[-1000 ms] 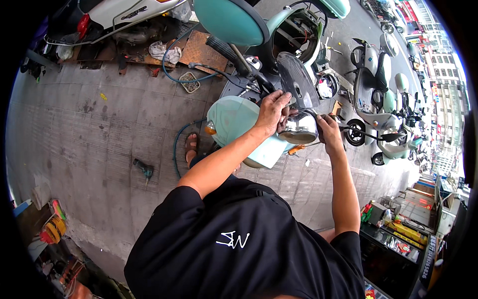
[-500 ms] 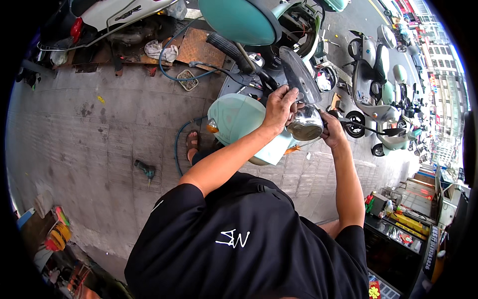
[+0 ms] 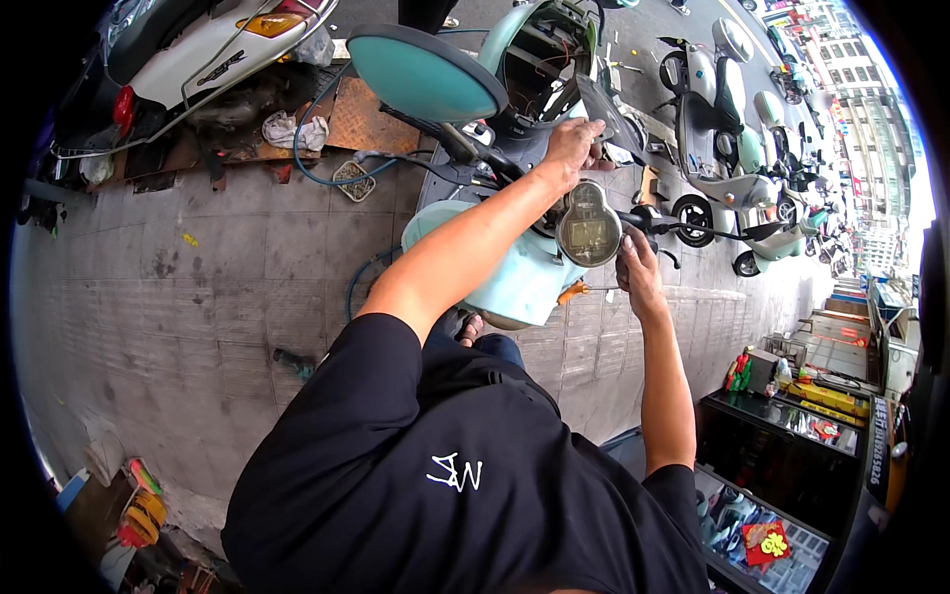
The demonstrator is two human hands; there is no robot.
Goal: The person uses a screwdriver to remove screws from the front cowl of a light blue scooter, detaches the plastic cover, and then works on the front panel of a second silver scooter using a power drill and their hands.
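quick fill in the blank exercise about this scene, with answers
1. The right hand is to the ____ of the round gauge.
2. Compared with the right hand, the left hand is ____ from the shirt.
3. The shirt's colour is ____.
4. A yellow design sits on a ____ square.

Missing words: right; farther; black; red

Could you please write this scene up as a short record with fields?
Setting: outdoor paving, parked scooter at the right
Left hand: at the dark tinted panel, fingers bent
Right hand: at the right edge of the round gauge
Below gauge: pale green body panel
Left ground: blue hose, white cloth
Unclear: each hand's exact grip
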